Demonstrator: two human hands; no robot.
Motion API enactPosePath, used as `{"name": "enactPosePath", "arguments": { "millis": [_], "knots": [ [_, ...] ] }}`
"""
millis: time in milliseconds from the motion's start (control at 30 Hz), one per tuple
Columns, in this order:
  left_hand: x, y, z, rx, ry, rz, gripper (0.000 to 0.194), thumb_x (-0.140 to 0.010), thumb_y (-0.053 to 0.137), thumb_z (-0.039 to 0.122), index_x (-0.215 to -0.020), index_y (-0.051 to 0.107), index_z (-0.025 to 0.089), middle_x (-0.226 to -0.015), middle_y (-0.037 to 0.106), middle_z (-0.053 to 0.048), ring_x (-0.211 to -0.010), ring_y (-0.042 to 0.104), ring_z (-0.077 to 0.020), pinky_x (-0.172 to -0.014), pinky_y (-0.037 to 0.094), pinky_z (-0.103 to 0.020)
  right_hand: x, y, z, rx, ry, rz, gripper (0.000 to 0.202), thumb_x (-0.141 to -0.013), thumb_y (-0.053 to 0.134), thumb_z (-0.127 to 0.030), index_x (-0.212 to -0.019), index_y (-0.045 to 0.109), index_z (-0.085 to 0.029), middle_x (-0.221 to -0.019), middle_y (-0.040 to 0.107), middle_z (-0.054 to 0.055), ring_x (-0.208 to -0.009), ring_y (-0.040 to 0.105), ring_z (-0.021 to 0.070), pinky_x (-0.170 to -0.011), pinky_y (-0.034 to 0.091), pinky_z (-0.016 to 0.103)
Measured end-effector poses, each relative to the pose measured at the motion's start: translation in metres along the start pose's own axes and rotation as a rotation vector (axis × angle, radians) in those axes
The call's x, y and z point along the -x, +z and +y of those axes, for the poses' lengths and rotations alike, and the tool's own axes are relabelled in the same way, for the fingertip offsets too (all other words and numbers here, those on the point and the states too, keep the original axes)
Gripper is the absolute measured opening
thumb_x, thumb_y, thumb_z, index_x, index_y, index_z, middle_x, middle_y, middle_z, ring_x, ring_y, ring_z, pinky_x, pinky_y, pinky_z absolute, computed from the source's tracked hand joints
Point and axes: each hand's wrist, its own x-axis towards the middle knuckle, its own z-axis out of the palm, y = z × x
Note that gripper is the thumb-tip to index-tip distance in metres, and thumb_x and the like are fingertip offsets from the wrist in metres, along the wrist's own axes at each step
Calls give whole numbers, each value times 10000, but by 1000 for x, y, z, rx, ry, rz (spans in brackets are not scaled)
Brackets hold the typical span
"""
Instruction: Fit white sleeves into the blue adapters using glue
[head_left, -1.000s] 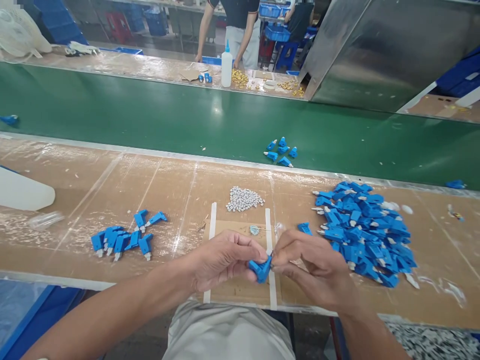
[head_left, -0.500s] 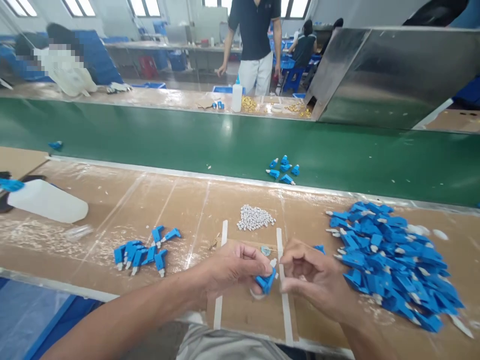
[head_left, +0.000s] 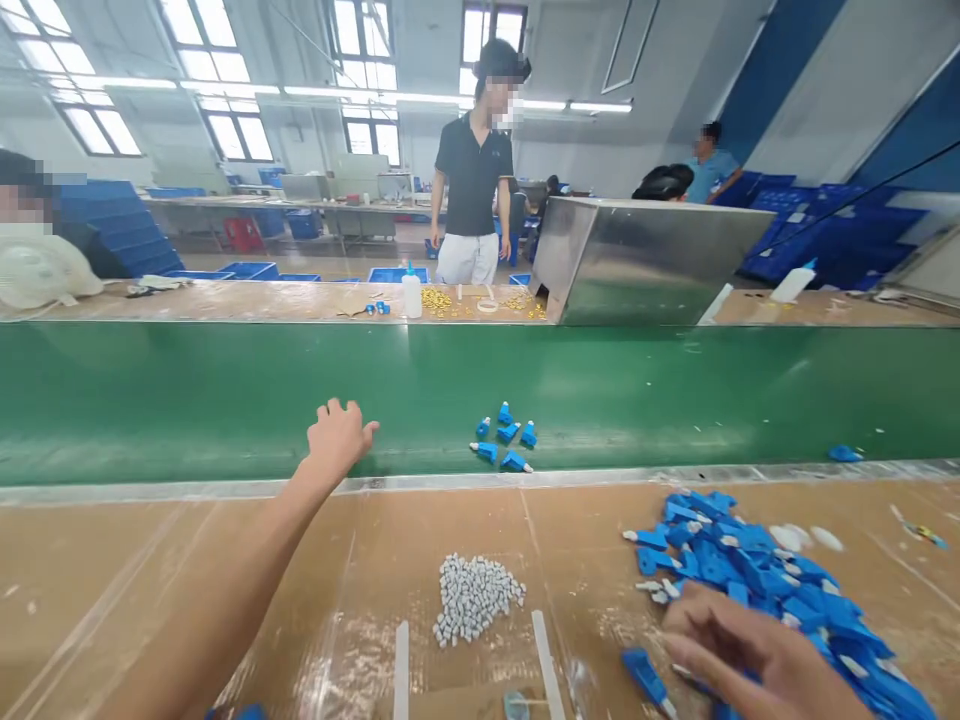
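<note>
My left hand reaches out over the green conveyor belt, palm down with its fingers spread, and no part shows in it. To its right, several small blue plastic parts with whitish tips lie loosely grouped on the belt. At the lower right, my right hand is over the near side of a large heap of the same blue parts. Its fingers are half curled, with a gap between thumb and forefinger. A single blue part lies just left of that hand.
A pile of small grey pellets sits on the brown tabletop, above two white tape strips. Across the belt stand a white bottle, yellow bits and a metal hood. A person stands behind.
My left hand has let go of the blue part and stretched forward over the belt. My right hand has moved right to the heap. The view has tilted up.
</note>
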Motion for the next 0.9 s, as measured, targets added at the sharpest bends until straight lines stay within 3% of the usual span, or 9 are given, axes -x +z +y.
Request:
{"name": "enactPosePath", "arguments": {
  "millis": [67, 133, 233, 300, 400, 467, 533, 667, 900],
  "knots": [
    [-7, 14, 22, -10, 144, -64, 596, -945, 527, 425, -1456, 445, 130, -1498, 424, -252, -1405, 415, -397, -1102, 372, -503, -42, -11, 0, 107, -7, -14, 341, -975, 516, -534, -780, 571, -259, -697, 570, 14, -654, 577, 237, -591, 490, 330],
    [-14, 33, 51, -6, 293, -203, 837, -825, 689, 511, -1533, 343, 229, -1553, 391, -182, -1353, 504, -328, -1086, 410, -385, -98, -5, 0, 185, -3, -27, 259, -947, 575, -482, -980, 597, -226, -881, 635, 41, -759, 619, 231, -714, 514, 338],
    [-31, 62, 93, -29, 386, -406, 1296, -535, 891, 561, -1590, 199, 264, -1624, 254, -237, -1254, 600, -370, -1016, 480, -407, -185, 30, 3, 241, 114, -17, 888, -726, 842, -400, -1448, 375, -176, -1401, 475, 185, -1019, 646, 277, -885, 512, 379],
    [-50, 76, 112, -57, 397, -488, 1498, -404, 940, 557, -1609, 103, 254, -1645, 95, -307, -1296, 548, -455, -1024, 471, -501, -232, 55, 5, 267, 146, -44, 1202, -561, 954, -374, -1526, 271, -156, -1459, 386, 241, -1200, 579, 365, -976, 474, 437],
    [-82, 82, 129, -92, 412, -563, 1610, -339, 967, 521, -1616, 24, 249, -1629, -57, -351, -1333, 490, -503, -1045, 448, -567, -284, 76, 10, 283, 201, -71, 1385, -433, 1008, -370, -1562, 226, -201, -1484, 331, 250, -1266, 541, 421, -990, 471, 480],
    [-101, 82, 137, -97, 426, -617, 1567, -349, 974, 481, -1615, 74, 269, -1631, 9, -351, -1228, 601, -465, -993, 506, -542, -307, 78, 12, 274, 238, -94, 1418, -377, 1025, -356, -1558, 255, -203, -1489, 311, 268, -1177, 609, 420, -909, 530, 473],
    [-114, 82, 145, -75, 449, -679, 1460, -365, 981, 407, -1593, 201, 278, -1612, 204, -325, -1036, 717, -383, -878, 584, -478, -324, 77, 13, 252, 274, -123, 1353, -377, 1026, -320, -1525, 327, -163, -1463, 330, 303, -1011, 688, 384, -757, 592, 439],
    [-126, 93, 153, 32, 519, -740, 1193, -394, 961, 216, -1465, 438, 256, -1435, 548, -193, -835, 741, -254, -701, 618, -326, -339, 80, 16, 207, 259, -187, 1023, -532, 968, -260, -1417, 464, -158, -1367, 448, 267, -870, 697, 290, -553, 611, 347],
    [-102, 101, 139, 161, 606, -664, 800, -495, 877, 169, -1239, 584, 183, -1067, 729, -78, -738, 694, -199, -594, 574, -272, -325, 79, 15, 281, 124, -268, 574, -823, 828, -217, -1318, 542, -162, -1206, 609, 112, -799, 672, 188, -645, 602, 315]
  ]
}}
